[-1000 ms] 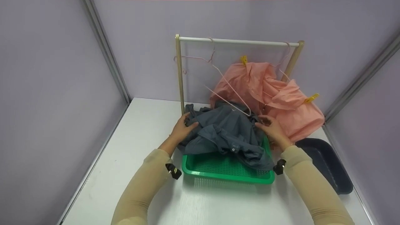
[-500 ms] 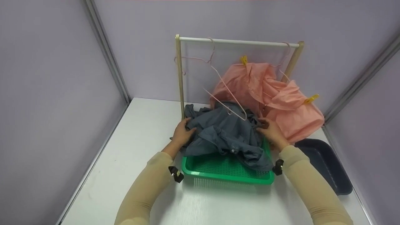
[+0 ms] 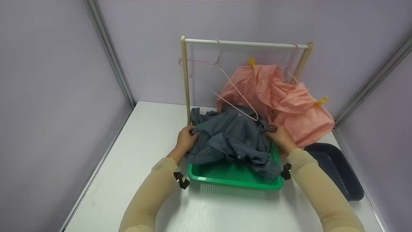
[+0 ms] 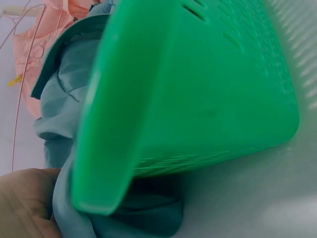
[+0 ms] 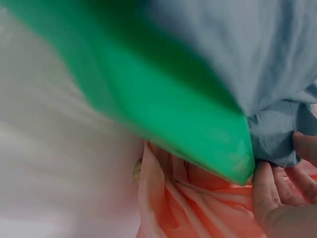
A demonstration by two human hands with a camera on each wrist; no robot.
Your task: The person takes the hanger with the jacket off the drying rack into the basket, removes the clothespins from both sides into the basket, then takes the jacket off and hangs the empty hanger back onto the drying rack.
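Head view: both hands on the shirt [image 3: 230, 138] – it's heaped in the basket [image 3: 231, 178]
Left hand [image 3: 186, 139]: fingers curled, gripping shirt
Right hand [image 3: 280, 136]: gripping shirt too

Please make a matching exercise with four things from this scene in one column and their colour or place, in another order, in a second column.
1. garment between the hands
2. basket
3. tub
4. clips

a. yellow, on the pink cloth
b. grey-blue
c. green
d. dark, at the table's right edge

Pairs: 1-b, 2-c, 3-d, 4-a
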